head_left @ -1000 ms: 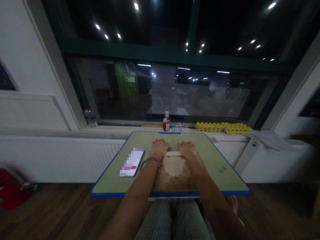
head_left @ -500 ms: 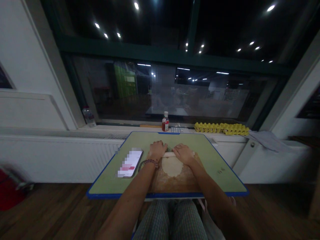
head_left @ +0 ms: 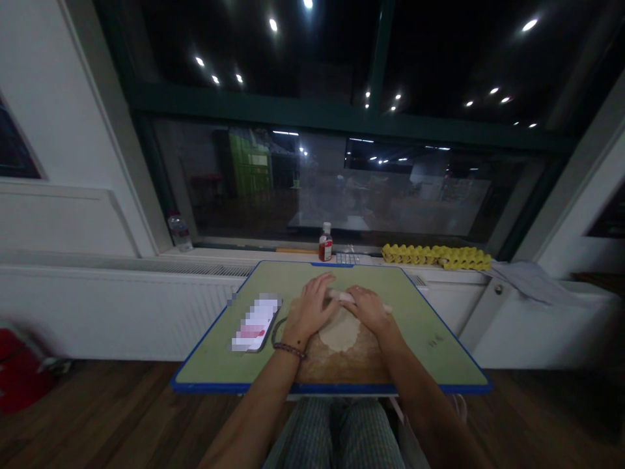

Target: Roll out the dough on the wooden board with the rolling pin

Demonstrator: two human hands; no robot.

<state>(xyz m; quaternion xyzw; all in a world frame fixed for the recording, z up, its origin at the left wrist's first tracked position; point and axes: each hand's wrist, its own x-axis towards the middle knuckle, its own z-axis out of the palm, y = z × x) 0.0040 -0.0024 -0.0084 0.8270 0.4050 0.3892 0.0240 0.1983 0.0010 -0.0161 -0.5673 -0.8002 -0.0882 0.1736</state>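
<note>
A pale round of flattened dough point(head_left: 340, 335) lies on a wooden board point(head_left: 342, 365) in the middle of a green table with a blue rim point(head_left: 430, 326). Across its far edge lies a light wooden rolling pin point(head_left: 347, 297), slanted. My left hand point(head_left: 310, 309) rests over the left part of the pin and the dough's left edge, a bead bracelet at the wrist. My right hand point(head_left: 369, 307) presses on the pin's right part, fingers laid flat over it.
A phone point(head_left: 256, 322) with a lit screen lies left of the board. On the sill behind stand a small red-labelled bottle point(head_left: 325, 243), a yellow egg tray point(head_left: 437, 256), a plastic bottle point(head_left: 179, 232) and some papers point(head_left: 530, 277). A radiator runs below the window.
Both hands have drawn closer together on the pin, and the pin has turned from straight across to slanted. My view has shifted a little.
</note>
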